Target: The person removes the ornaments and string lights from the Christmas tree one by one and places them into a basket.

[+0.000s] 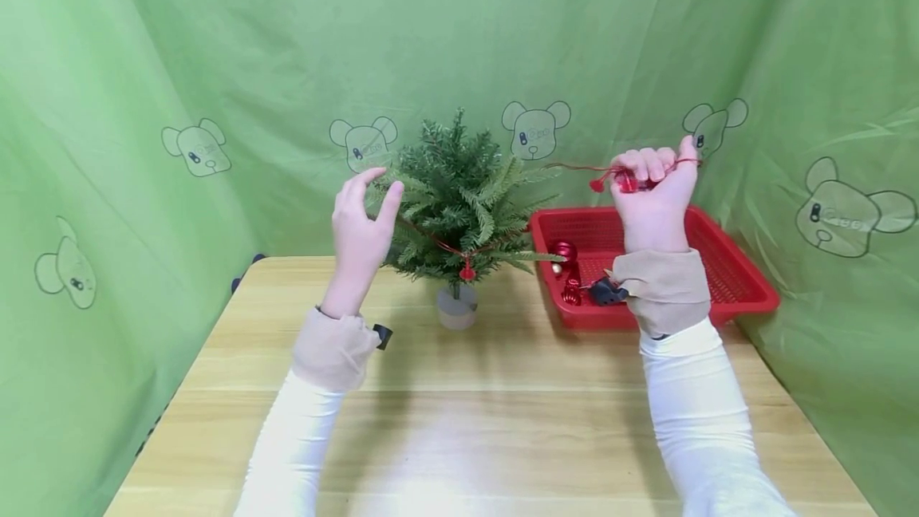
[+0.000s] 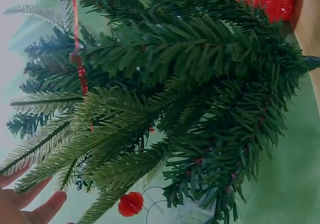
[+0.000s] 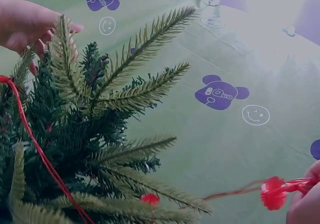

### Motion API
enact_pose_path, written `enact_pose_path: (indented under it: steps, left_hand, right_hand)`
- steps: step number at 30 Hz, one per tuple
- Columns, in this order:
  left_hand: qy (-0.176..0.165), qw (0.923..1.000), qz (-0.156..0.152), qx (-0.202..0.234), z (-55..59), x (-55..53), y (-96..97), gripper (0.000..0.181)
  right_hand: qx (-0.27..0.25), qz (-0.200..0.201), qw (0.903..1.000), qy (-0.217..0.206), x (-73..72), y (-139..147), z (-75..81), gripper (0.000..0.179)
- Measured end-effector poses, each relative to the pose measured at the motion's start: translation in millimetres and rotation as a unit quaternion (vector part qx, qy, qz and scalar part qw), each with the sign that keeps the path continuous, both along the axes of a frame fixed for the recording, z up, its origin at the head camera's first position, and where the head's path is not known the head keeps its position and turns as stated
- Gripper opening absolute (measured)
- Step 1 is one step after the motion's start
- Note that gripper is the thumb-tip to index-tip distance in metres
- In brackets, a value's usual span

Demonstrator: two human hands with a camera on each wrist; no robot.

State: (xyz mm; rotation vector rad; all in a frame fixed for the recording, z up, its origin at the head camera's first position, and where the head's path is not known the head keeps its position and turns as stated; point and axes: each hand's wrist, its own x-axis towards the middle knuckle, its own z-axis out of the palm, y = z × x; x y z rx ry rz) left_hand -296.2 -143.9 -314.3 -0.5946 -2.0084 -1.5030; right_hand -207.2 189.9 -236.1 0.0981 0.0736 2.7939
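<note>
A small artificial Christmas tree [image 1: 459,198] stands upright on a pale round base [image 1: 457,311]. A thin red cord garland [image 1: 585,167] with small red flower-like pieces loops across its front branches; one piece [image 1: 467,270] hangs low at the front. Right of the tree, my right hand [image 1: 655,194] grips a bunched part of the garland, fingers curled and thumb up. The cord stretches from there back to the branches. My left hand [image 1: 361,226] is at the tree's left side, thumb and fingers apart, close to the branch tips [image 2: 37,171], with nothing seen between them.
A red plastic basket [image 1: 743,294] sits on the wooden table [image 1: 459,413] behind my right forearm. Inside it are shiny red ornaments [image 1: 565,250]. Green curtains [image 1: 445,30] with mouse-like cartoon heads surround the table.
</note>
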Motion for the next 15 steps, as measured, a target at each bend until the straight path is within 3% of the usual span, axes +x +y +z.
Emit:
enact_pose_path:
  steps: [8, 15]
  left_hand:
    - [0.016, 0.9990, 0.030, -0.031, -5.0, -4.8, 0.4, 0.044]
    - [0.011, 0.9976, 0.050, -0.047, -8.5, -17.3, -4.5, 0.035]
  right_hand:
    - [0.070, 0.065, 0.9954, -0.003, 4.1, 14.6, 3.9, 0.062]
    - [0.179, 0.109, 0.9777, -0.001, 8.3, 25.9, 9.9, 0.051]
